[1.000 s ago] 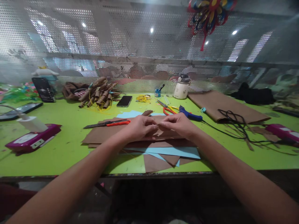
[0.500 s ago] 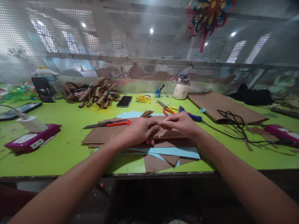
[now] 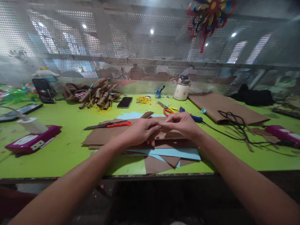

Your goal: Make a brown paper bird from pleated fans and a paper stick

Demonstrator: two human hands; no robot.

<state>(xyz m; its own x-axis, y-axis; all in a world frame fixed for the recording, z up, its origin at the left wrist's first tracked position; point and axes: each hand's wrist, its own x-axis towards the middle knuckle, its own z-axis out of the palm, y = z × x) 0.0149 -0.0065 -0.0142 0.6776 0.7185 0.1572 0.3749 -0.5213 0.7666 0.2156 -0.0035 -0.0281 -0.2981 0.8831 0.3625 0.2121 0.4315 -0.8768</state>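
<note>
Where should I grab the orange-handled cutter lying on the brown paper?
Grip the cutter by its orange end, the end nearest the left hand, pinching across its narrow width from above. It lies flat on the brown paper, and the long dark end pointing left may be blade.

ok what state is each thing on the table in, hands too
left hand, pinched shut, fingertips meeting the other's
right hand, pinched shut, contents too small to tell
brown paper sheets, flat, stacked under both hands
cutter, lying on the sheets
phone, face up, screen dark
white jar, upright, lid on
glue gun, lying down
</note>
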